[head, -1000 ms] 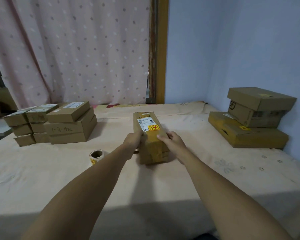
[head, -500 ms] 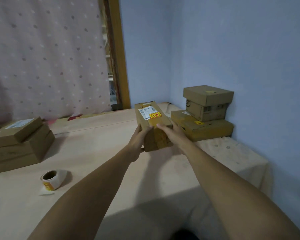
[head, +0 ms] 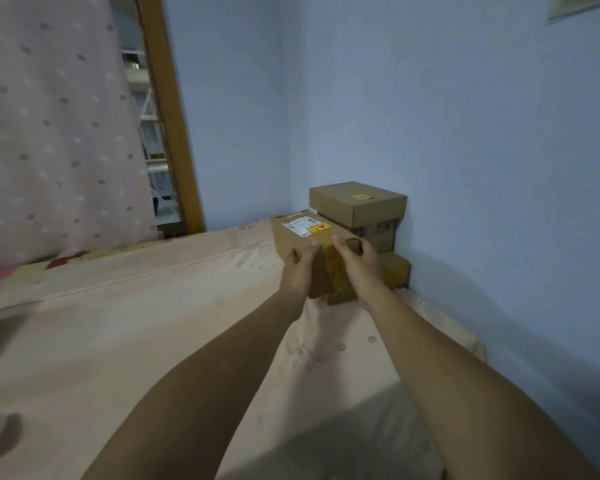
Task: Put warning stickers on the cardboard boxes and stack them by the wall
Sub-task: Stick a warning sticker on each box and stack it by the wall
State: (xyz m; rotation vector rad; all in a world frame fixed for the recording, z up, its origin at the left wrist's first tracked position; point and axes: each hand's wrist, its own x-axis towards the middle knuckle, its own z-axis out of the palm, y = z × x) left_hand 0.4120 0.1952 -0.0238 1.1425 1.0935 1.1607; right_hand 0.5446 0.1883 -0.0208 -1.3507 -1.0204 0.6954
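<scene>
As the stickered cardboard box [head: 300, 237] has crossed the table [head: 153, 323] to the corner stack [head: 357, 204], your left hand [head: 298, 268] and right hand [head: 359, 268] grip its near end; stacking remains.

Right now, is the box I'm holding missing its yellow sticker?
No, the held box carries a yellow sticker beside its white label.
</scene>
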